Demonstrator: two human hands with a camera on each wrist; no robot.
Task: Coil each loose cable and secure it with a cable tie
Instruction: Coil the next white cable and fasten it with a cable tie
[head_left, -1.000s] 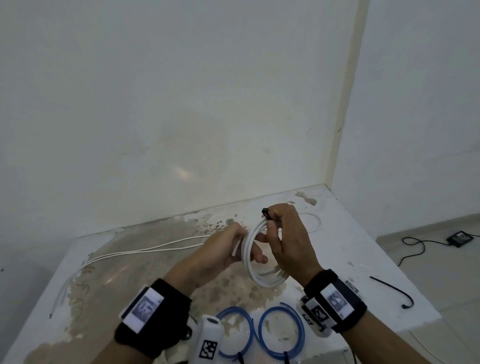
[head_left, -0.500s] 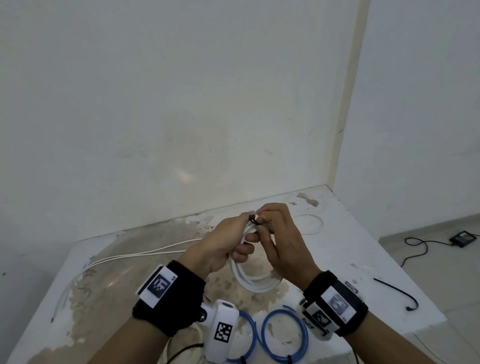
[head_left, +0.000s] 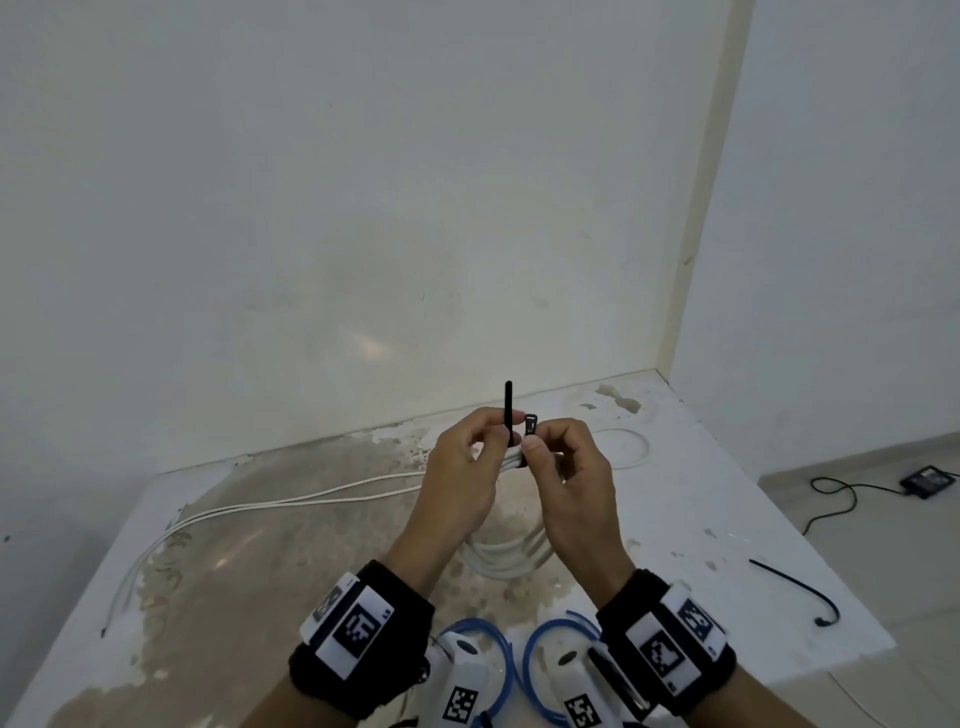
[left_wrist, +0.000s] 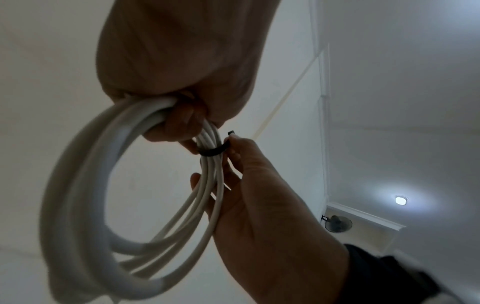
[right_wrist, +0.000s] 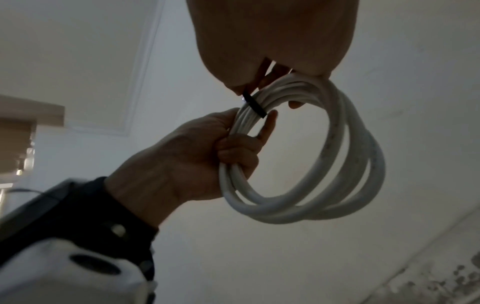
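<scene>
Both hands hold a white cable coil (head_left: 506, 558) up above the table (head_left: 727, 519). A black cable tie (head_left: 508, 410) is wrapped round the top of the bundle, with its tail pointing straight up and its head beside it. My left hand (head_left: 488, 434) grips the coil (left_wrist: 85, 185) just left of the tie (left_wrist: 211, 152); the tail rises past its fingers. My right hand (head_left: 535, 441) pinches the tie's head end. In the right wrist view the tie (right_wrist: 254, 106) crosses the coil (right_wrist: 337, 164) between the two hands.
Two blue coiled cables (head_left: 498, 670) lie at the table's near edge, under my wrists. Loose white cables (head_left: 291, 504) trail to the left, and a white loop (head_left: 631, 447) lies behind my hands. A spare black tie (head_left: 795, 584) lies at the right. A black adapter (head_left: 930, 480) is on the floor.
My hands have lifted the top of the coil. The tie, earlier bunched in my right fingers, now goes round the bundle with its tail standing up.
</scene>
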